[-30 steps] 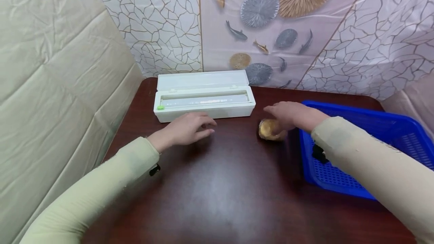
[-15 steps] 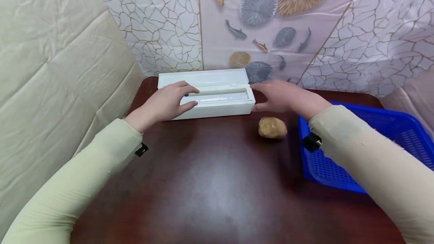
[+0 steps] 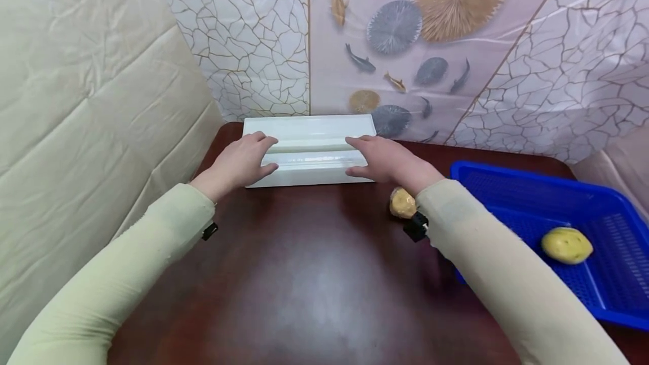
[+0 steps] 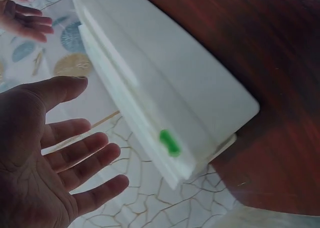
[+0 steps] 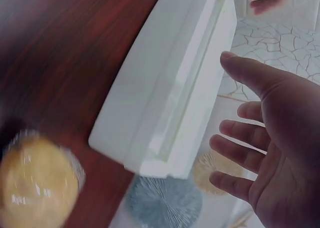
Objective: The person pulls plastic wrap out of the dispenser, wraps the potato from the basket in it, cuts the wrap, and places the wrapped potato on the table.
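Observation:
A long white cling film dispenser lies at the back of the table, its lid raised against the wall side. Inside it runs a pale roll of film. Over the left end hovers my left hand, fingers spread and thumb apart. My right hand is held the same way over the right end. Both wrist views show the palms with nothing in them. A green slider sits along the dispenser's edge. Beneath my right wrist is a film-wrapped, yellow-brown, potato-like lump, partly hidden by the forearm.
To the right stands a blue plastic basket holding a yellow, potato-shaped item; my right sleeve covers part of its near side. A patterned cloth wall rises directly behind the dark brown table, with a padded beige wall at left.
My right hand has left the wrapped lump and moved back-left to the dispenser's right end. The left hand has moved forward and left to its other end. The yellow item in the basket has become visible.

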`<state>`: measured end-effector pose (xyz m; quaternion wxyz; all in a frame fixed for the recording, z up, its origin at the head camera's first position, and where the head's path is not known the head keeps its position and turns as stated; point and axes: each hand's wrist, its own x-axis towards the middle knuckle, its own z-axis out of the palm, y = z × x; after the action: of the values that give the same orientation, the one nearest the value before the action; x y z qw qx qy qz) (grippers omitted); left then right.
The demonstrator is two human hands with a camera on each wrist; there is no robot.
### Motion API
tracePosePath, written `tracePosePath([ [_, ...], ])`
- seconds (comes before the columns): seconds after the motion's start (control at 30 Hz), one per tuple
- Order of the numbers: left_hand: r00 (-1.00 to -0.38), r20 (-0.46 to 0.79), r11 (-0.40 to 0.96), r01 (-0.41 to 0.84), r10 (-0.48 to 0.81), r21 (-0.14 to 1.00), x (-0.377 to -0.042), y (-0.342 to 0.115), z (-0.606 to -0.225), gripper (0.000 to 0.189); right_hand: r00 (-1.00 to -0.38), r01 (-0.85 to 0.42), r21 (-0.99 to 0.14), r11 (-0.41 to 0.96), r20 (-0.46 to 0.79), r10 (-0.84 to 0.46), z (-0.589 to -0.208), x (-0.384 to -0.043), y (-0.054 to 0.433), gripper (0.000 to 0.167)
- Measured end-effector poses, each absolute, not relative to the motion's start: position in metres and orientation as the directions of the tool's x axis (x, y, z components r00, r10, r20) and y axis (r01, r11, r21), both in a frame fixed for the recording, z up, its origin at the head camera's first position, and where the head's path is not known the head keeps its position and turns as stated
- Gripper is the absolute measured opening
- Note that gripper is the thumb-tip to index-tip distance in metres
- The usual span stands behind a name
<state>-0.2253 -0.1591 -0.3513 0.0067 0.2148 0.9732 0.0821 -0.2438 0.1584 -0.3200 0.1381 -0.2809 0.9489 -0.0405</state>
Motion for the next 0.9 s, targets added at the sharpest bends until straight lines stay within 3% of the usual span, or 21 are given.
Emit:
tracePosePath([
  [0.23,-0.898,0.045,0.894,0.439,0.437,0.089,-0.233,-0.165,-0.374,0.052,-0.827,-0.481,-0.183,0.857,-0.23,-0.513,-0.339,-0.245,0.149,0.078],
  [0.53,-0.893,0.082,0.896,0.444,0.442,0.011,-0.235,-0.163,-0.389,0.043,-0.873,-0.443,-0.22,0.869,-0.115,-0.474,-0.368,-0.246,0.159,0.076],
  [0.9,-0.891,0.133,0.9,0.436,0.434,-0.02,-0.231,-0.165,-0.4,0.027,-0.843,-0.537,-0.144,0.831,0.071,-0.533,-0.396,-0.245,0.169,0.063],
])
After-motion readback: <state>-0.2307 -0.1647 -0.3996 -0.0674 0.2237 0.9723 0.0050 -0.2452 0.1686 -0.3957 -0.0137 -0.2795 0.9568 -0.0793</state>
